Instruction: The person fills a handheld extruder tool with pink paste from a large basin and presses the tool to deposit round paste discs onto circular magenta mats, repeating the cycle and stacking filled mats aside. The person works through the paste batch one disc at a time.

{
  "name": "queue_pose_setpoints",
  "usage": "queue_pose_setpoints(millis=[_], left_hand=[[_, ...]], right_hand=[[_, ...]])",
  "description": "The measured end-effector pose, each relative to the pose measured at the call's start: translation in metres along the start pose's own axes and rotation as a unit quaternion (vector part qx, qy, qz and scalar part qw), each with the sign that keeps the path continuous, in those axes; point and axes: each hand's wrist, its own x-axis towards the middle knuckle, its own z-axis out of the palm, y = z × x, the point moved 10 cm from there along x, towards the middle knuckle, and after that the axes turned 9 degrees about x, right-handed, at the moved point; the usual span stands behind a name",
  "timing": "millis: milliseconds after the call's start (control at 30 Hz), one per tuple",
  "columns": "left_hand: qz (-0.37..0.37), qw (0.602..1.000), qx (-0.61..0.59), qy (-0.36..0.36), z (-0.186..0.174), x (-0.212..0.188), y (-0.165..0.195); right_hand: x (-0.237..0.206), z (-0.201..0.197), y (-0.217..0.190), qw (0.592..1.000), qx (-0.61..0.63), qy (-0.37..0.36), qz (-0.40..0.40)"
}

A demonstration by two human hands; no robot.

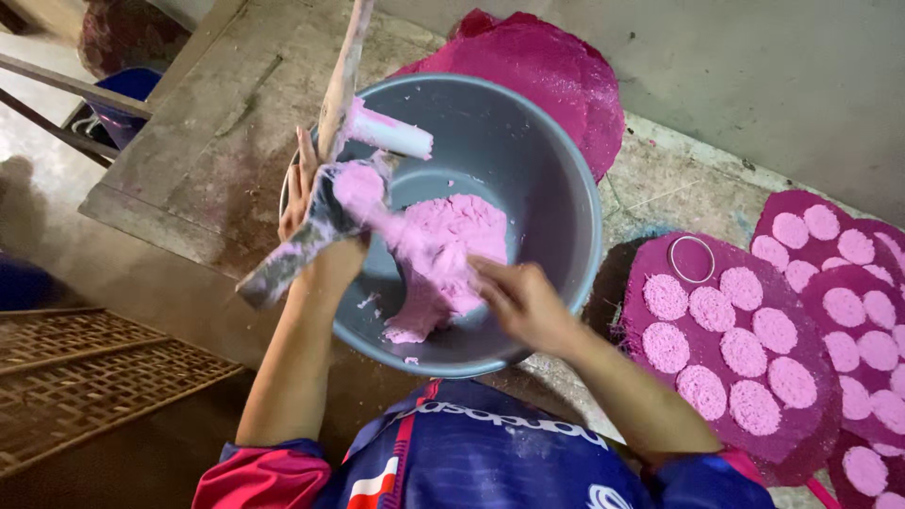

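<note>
Basin (pixel 556 179) at centre, on floor. Dough mass (pixel 443 254) inside basin, toward near wall. Left hand (pixel 306 212) at basin's left rim, gripping crossed paddles (pixel 325 179); one paddle running far past rim, other sticking out left over rim. Dough lump (pixel 358 184) on paddles, just above rim. Right hand (pixel 518 302) inside basin at near-right, touching dough mass. Round mat (pixel 547 66) behind basin, far side, partly under it. Mats with discs (pixel 735 349) right of basin, overlapping one another toward right edge. Ring (pixel 692 259) on nearest mat, far-left part. Wooden platform (pixel 207 141) left of basin. Woven trays (pixel 85 377) near left.
</note>
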Motion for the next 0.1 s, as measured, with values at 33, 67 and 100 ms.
queue_pose_setpoints(millis=[33,67,100], left_hand=[[-0.020,0.999,0.006,-0.025,0.006,0.002,-0.002],[-0.040,0.998,0.012,-0.051,0.012,0.002,-0.002],[-0.062,0.995,0.019,-0.078,0.019,0.000,-0.002]], right_hand=[[0.014,-0.013,0.006,1.000,-0.004,0.028,-0.009],[0.024,-0.023,0.011,0.998,-0.008,0.055,-0.018],[0.030,-0.021,0.016,0.997,-0.020,0.066,-0.021]])
